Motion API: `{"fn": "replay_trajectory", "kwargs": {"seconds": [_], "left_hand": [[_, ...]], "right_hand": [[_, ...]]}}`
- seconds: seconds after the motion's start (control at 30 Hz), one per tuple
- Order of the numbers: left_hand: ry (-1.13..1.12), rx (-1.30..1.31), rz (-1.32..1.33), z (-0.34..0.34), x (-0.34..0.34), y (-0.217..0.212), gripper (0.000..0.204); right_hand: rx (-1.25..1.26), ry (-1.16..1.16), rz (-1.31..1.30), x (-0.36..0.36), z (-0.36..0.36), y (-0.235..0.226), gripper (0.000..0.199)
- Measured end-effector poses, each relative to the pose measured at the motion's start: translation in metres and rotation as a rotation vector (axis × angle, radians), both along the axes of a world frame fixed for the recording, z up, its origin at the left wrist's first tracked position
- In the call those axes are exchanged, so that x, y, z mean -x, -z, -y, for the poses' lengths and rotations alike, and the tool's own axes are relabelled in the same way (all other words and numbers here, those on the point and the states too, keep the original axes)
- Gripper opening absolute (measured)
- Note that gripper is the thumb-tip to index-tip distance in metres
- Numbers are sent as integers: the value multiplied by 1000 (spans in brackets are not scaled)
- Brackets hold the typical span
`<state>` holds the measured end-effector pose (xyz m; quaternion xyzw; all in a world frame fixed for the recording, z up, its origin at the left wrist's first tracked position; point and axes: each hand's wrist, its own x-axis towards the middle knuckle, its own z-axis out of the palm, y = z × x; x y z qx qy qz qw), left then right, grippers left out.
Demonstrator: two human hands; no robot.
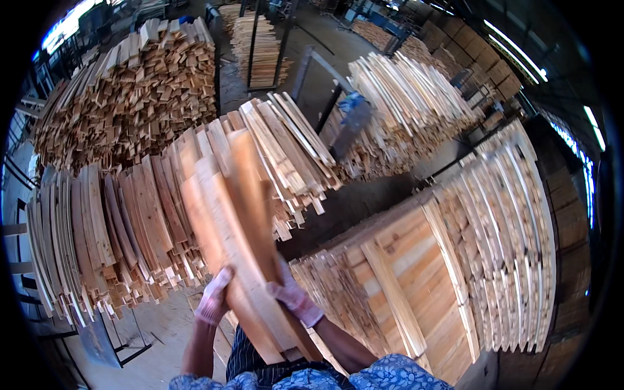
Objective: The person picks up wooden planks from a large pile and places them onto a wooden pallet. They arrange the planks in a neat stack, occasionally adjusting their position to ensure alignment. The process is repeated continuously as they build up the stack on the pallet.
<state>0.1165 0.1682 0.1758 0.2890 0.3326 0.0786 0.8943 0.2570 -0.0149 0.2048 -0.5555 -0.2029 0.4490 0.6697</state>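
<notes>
Timber yard, plank stacks all round. A bundle of boards is held upright before the stacks, gripped by the gloved left hand and right hand, fingers clenched on it.

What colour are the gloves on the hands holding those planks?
Pale pink gloves, seen in the head view, gripping light tan planks.

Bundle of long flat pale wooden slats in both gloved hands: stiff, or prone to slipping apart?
The bundle of long flat pale wooden slats looks stiff: no sag. Loose stacking suggests slats may slide apart. The left hand and right hand grip low, so probably top-heavy.
</notes>
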Motion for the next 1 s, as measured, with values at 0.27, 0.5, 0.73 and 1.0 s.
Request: {"fn": "replay_trajectory", "kwargs": {"seconds": [0.27,0.5,0.73,1.0], "left_hand": [[728,-57,316,174,-147,-119,65],[1220,-842,237,392,-210,-142,80],[1073,-1662,294,505,-191,-104,89],[1311,-1752,224,511,-189,-129,101]], "right_hand": [[78,903,98,52,199,-100,87],[447,1309,190,49,398,-117,92],[1420,1113,641,32,459,-66,94],[1224,1303,292,42,525,-49,70]]}}
